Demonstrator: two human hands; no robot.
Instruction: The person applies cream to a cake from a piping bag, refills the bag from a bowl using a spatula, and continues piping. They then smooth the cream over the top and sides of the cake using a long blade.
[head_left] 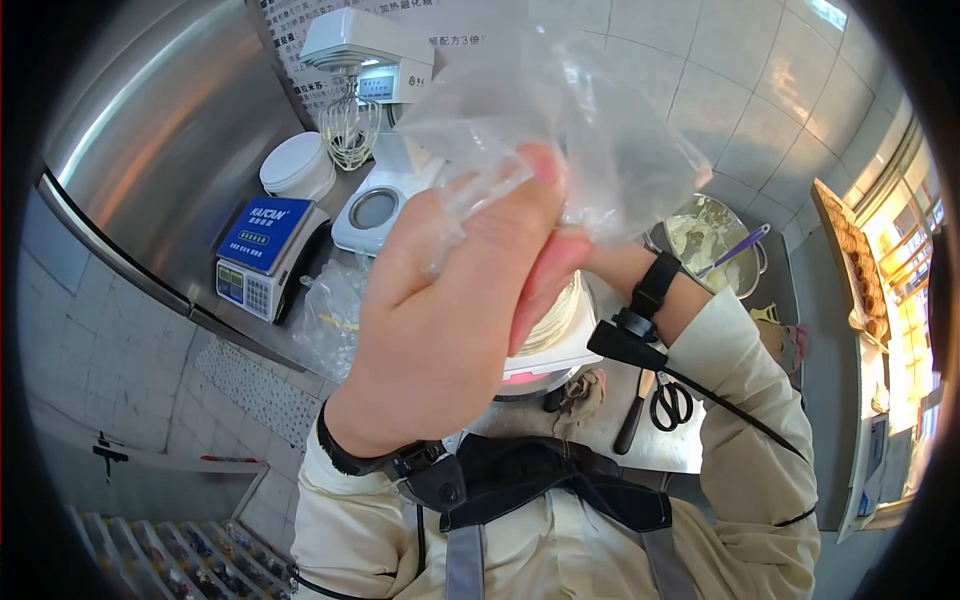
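My left hand (450, 270) is raised close to the camera, its thumb and fingers closed on a clear plastic bag (610, 130). The film spreads upward and to the right, crumpled and see-through. My right hand (610, 262) reaches in behind it from the right; only the part near the wrist shows plainly, and its fingers are hidden by the bag and my left hand. Below the hands, a round cream-coloured thing (553, 325) on a white stand is partly covered by my left hand.
At the left are a blue-topped scale (262, 235), a white tub (298, 168), a stand mixer (390, 195) and crumpled plastic bags (335, 312). To the right stand a metal bowl of cream (715, 240) with a purple-handled tool, scissors (672, 402), a black-handled spatula (632, 420) and a cloth (582, 395).
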